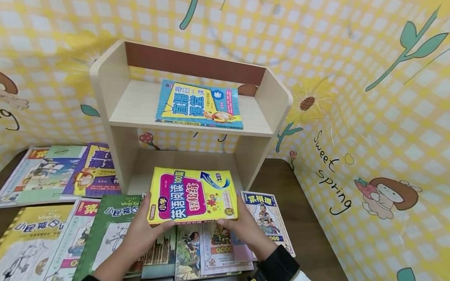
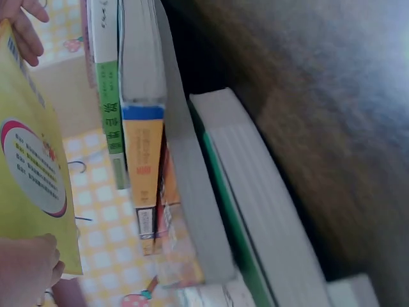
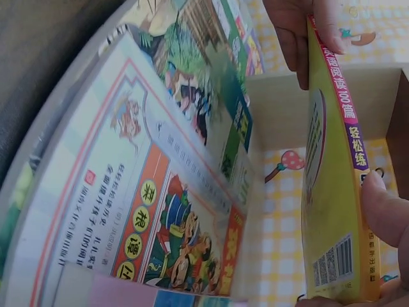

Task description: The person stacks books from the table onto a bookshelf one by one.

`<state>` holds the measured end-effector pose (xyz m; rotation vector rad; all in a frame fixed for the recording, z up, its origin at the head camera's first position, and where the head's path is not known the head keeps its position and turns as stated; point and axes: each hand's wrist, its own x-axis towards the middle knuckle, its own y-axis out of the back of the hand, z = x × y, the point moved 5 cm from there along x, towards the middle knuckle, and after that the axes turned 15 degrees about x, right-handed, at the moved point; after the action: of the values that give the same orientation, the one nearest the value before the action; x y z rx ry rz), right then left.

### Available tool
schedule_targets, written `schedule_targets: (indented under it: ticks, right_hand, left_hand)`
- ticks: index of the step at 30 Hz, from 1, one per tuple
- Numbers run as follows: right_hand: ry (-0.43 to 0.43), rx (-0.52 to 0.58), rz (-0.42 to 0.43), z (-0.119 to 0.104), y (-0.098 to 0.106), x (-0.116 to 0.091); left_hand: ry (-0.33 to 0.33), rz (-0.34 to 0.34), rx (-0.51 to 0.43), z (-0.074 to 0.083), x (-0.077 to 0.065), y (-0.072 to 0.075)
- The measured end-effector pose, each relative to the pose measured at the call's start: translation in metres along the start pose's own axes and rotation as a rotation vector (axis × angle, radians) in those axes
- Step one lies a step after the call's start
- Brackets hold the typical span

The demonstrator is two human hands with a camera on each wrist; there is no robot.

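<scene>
Between my two hands a yellow book [image 1: 193, 195] with a pink panel on its cover is held up in front of the lower compartment of a small wooden bookshelf [image 1: 115, 86]. My left hand [image 1: 146, 226] grips its left end, the thumb along the near edge. On the opposite end my right hand [image 1: 246, 226] grips it the same way. The right wrist view shows the book's spine [image 3: 345, 109] with a thumb against it. Below the book lie several other books, partly hidden by it and my arms. On the upper shelf rests a blue and yellow book [image 1: 199, 104], lying flat.
Left of the bookshelf lie a purple book [image 1: 96, 172], a yellow diary book [image 1: 27, 242] and a green book [image 1: 116, 227], among others. A white and blue book [image 1: 266, 219] lies at right on the dark table [image 1: 310, 236]. Yellow checked cloth [image 1: 358, 111] covers the wall behind.
</scene>
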<state>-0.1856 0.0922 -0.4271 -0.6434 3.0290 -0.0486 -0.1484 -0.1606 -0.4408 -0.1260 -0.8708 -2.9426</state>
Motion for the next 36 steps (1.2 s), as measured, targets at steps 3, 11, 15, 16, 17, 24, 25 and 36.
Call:
schedule_targets:
  ticks: [3,11,15,16,17,24,25,36]
  right_hand:
    - [-0.011,-0.019,0.016,0.006,0.003,0.012]
    - [-0.117,-0.026,0.045,0.019,0.011,0.045]
    - [-0.166,-0.019,0.016,0.025,0.013,0.056]
    - [-0.173,-0.026,0.016,0.025,0.013,0.058]
    - [-0.177,-0.033,0.018,0.026,0.014,0.060]
    - [-0.150,-0.134,0.053,0.033,0.014,0.076]
    - [-0.148,-0.180,0.064,0.035,0.014,0.077]
    - [-0.176,-0.562,0.166,0.042,0.024,0.084]
  left_hand:
    - [-0.005,-0.013,-0.027,-0.006,0.012,-0.003]
    - [0.055,-0.087,-0.033,-0.026,0.050,-0.010]
    - [0.113,-0.133,0.006,-0.037,0.060,-0.013]
    - [0.119,-0.147,0.009,-0.039,0.062,-0.014]
    - [0.115,-0.162,0.009,-0.040,0.065,-0.016]
    - [0.070,-0.187,0.064,-0.040,0.077,-0.015]
    - [0.065,-0.177,0.100,-0.040,0.078,-0.014]
    - [0.037,-0.140,0.355,-0.029,0.091,-0.015]
